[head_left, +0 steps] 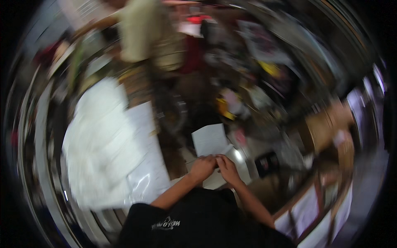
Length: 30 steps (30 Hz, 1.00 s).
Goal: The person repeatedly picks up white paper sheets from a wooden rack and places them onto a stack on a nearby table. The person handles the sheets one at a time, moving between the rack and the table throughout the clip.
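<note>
My left hand and my right hand meet in front of my chest, fingers curled and fingertips touching. Anything pinched between them is too small and blurred to make out. Just beyond the fingers is a white sheet or card, its lower edge close to my left fingertips. I cannot tell whether the hand touches it. Under and beside my hands shows a pale, shiny surface.
A large heap of white material lies to the left, with a glossy white sheet along it. Right of my hands are a black object and a cardboard box. Another person is at the far left, among blurred clutter.
</note>
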Motion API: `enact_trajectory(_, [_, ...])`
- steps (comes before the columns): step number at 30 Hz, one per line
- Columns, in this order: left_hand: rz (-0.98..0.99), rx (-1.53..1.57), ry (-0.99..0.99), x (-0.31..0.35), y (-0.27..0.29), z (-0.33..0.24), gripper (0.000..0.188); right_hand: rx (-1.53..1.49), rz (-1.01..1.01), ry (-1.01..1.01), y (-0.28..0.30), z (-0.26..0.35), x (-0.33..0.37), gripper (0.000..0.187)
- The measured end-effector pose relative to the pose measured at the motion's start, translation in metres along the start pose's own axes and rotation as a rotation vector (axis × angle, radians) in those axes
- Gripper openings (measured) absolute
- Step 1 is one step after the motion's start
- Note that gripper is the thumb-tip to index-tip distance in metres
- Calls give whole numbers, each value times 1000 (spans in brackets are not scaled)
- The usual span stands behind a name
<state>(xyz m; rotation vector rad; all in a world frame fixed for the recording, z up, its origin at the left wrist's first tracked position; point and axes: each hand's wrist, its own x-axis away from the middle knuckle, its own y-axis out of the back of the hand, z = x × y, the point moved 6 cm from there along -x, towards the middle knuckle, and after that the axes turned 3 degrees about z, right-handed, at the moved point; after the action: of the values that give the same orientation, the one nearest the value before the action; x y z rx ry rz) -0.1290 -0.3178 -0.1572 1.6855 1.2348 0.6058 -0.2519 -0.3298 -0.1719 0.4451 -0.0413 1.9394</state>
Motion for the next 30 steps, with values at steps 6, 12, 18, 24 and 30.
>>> enact_trajectory(6, [249, 267, -165, -27, -46, -73, 18, 142, -323, 9, 91, -36, 48, 19])
enact_trajectory(12, [516, 361, -171, -8, -97, -108, 27, -12, -906, -186, 253, -146, 167, 18])
enact_trajectory(18, [903, 205, 34, 84, -183, -40, 29, -207, -1421, -379, 376, -244, 362, 24])
enact_trajectory(24, [949, 219, 91, 140, -223, -9, 27, -362, -1982, -440, 408, -298, 513, 21])
enact_trajectory(30, [1085, 220, 127, 154, -254, -15, 30, -262, -2315, -477, 399, -389, 631, 21])
